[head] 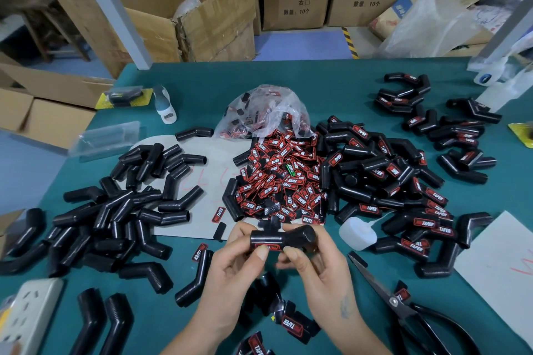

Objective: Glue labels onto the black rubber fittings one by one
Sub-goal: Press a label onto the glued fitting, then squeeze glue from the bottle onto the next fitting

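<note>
Gripping one bent black rubber fitting (281,236) above the green table (331,86), the left hand (233,265) and right hand (314,262) curl thumbs and fingers around it, both thumbs pressing a red-and-black label (269,247) on its near face. The label pile (282,179) lies just beyond, unlabelled fittings (121,210) to the left, labelled fittings (403,181) to the right, with the white glue bottle (356,232) and scissors (403,308) near the right hand.

bare forearms, faded mark on right wrist (345,307)
</note>
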{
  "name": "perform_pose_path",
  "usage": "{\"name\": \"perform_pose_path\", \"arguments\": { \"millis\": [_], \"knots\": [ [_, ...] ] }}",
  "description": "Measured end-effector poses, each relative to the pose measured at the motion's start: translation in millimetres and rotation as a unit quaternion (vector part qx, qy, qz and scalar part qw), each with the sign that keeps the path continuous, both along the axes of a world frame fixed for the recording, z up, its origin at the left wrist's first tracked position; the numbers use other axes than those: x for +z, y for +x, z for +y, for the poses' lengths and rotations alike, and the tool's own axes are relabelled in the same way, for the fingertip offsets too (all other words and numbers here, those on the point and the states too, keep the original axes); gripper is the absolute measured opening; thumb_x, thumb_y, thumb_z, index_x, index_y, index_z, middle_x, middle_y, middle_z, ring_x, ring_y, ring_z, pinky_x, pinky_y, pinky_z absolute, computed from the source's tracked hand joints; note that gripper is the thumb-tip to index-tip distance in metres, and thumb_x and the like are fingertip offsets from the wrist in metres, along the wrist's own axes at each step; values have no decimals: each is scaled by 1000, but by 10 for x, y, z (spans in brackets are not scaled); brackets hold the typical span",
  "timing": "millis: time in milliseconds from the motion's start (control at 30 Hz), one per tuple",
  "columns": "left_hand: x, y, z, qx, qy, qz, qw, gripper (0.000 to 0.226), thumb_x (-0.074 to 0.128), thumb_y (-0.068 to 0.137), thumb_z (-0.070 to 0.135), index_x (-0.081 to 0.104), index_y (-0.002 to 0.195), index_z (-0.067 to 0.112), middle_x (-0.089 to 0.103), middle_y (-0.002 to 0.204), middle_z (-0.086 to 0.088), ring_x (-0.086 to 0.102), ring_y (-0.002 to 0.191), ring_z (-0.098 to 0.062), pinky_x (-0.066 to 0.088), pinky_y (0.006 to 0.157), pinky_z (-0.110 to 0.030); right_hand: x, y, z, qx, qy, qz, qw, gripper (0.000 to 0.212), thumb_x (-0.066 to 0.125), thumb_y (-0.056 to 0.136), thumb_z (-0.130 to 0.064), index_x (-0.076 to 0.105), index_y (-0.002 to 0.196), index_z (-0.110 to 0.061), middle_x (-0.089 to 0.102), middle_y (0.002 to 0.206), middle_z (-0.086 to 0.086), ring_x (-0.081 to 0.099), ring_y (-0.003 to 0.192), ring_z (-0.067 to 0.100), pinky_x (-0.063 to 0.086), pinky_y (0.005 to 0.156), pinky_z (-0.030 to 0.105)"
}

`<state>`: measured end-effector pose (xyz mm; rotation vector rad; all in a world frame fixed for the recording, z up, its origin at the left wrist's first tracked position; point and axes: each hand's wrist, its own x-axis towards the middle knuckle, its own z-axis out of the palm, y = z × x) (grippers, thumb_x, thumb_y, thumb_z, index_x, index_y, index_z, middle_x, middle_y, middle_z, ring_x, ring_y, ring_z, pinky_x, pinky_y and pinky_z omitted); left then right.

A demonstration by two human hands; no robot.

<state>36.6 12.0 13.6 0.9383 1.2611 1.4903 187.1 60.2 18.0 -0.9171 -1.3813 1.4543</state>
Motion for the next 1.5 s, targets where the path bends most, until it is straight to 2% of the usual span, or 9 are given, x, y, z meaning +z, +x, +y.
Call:
{"name": "perform_pose_path", "arguments": {
  "millis": [167, 400, 667, 833, 1000, 1133, 1200, 1333, 1500],
  "knots": [
    [-8, 17, -2, 5, -2, -8, 1000, 32, 70, 94, 31, 77, 111, 6, 58, 104, 0, 54, 89, -15, 44, 80, -24, -64, 2, -22, 8, 27, -20, 999, 25, 68, 100, -47, 67, 121, -33, 73, 103, 3, 75, 88, 24, 64, 79, 44],
    [13, 21, -4, -1, 3, -26, 1000, 34, 70, 91, 30, 75, 109, 2, 56, 101, -5, 54, 86, -16, 46, 73, -22, -87, -3, -14, 17, 46, -28, 998, 20, 66, 103, -38, 66, 123, -36, 73, 106, 0, 75, 91, 23, 64, 79, 35],
    [-23, -16, -7, 8, 18, 64, 998, 29, 60, 100, 38, 77, 110, 18, 51, 91, 6, 48, 74, -14, 43, 66, -25, -65, -23, -2, 30, -24, 15, 999, 19, 65, 103, -41, 68, 119, -33, 73, 95, 1, 72, 85, 17, 64, 77, 36],
    [-20, -36, 45, 52, 36, 131, 989, 12, 60, 101, 35, 70, 103, 28, 60, 91, 0, 57, 72, -16, 49, 67, -21, -67, -30, 37, 49, -114, 55, 991, 23, 68, 98, -38, 70, 120, -31, 72, 96, 1, 68, 79, 15, 64, 78, 56],
    [286, -45, 353, 97, 72, 177, 977, 9, 63, 98, 34, 67, 97, 42, 60, 93, 6, 59, 77, -22, 51, 70, -27, -46, -37, 55, 70, -161, 86, 981, 40, 65, 101, -30, 60, 140, -29, 70, 104, 6, 64, 82, 19, 64, 73, 42],
    [676, 280, 974, 13, 58, 203, 977, 12, 66, 96, 39, 67, 96, 51, 68, 91, 9, 68, 83, -15, 56, 74, -31, -58, -42, 71, 58, -170, 53, 982, 34, 64, 104, -24, 58, 137, -22, 63, 108, 21, 68, 79, 19, 64, 71, 40],
    [738, 479, 1313, -57, 33, 198, 978, 17, 67, 99, 30, 68, 101, 47, 73, 92, 6, 69, 81, -10, 54, 72, -28, -53, -37, 95, 50, -178, 45, 982, 29, 61, 105, -17, 57, 133, -16, 64, 106, 19, 67, 76, 17, 64, 70, 41],
    [628, 574, 1597, -179, -2, 282, 943, 39, 57, 108, 19, 60, 146, 28, 73, 119, 4, 70, 95, -12, 52, 83, -19, -106, -32, 120, 40, -189, 24, 981, 24, 57, 106, -10, 58, 130, -11, 70, 96, 7, 68, 77, 20, 65, 71, 43],
    [459, -83, 1207, -33, 22, 393, 919, 33, 59, 106, 16, 69, 137, 25, 66, 119, 5, 60, 108, -10, 48, 92, -24, -71, -30, 55, 51, -115, -14, 992, 19, 59, 104, -25, 72, 116, -33, 73, 96, 0, 69, 79, 15, 63, 70, 31]
  ]
}}
